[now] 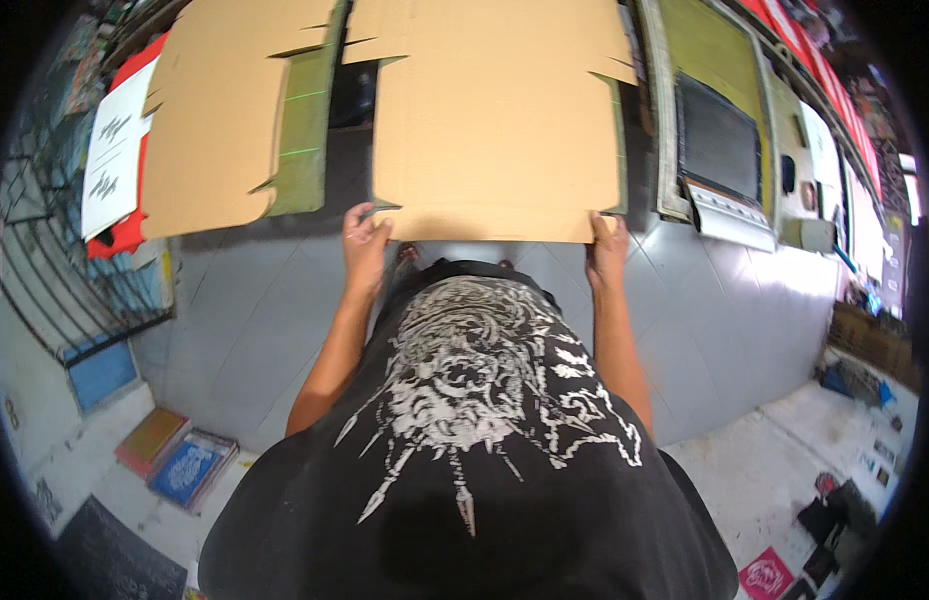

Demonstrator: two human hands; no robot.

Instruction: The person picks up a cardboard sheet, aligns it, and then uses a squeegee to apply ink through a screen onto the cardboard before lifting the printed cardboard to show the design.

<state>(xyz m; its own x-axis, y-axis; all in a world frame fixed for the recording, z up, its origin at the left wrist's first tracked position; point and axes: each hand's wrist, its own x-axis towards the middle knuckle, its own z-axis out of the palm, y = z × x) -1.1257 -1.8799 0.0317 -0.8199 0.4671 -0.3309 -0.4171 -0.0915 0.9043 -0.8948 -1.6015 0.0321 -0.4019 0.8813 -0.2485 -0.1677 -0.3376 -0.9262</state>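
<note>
A flat cardboard sheet (494,130) with cut slots along its sides lies across the middle of the upper view, over a green surface that shows at its edges. My left hand (364,240) grips its near left corner with fingers bent round the edge. My right hand (606,245) holds the near right corner the same way. A second slotted cardboard piece (209,120) lies to the left over a green board (299,130), beside a white printed sheet (114,170) and red cloth (131,230).
At the right are a framed screen (716,140) and a metal squeegee-like strip (734,225). A curved metal grille (44,280) is at the left. Grey floor tiles (234,330) lie below, with stacked coloured screens (189,465) at lower left and scattered items (824,510) at lower right.
</note>
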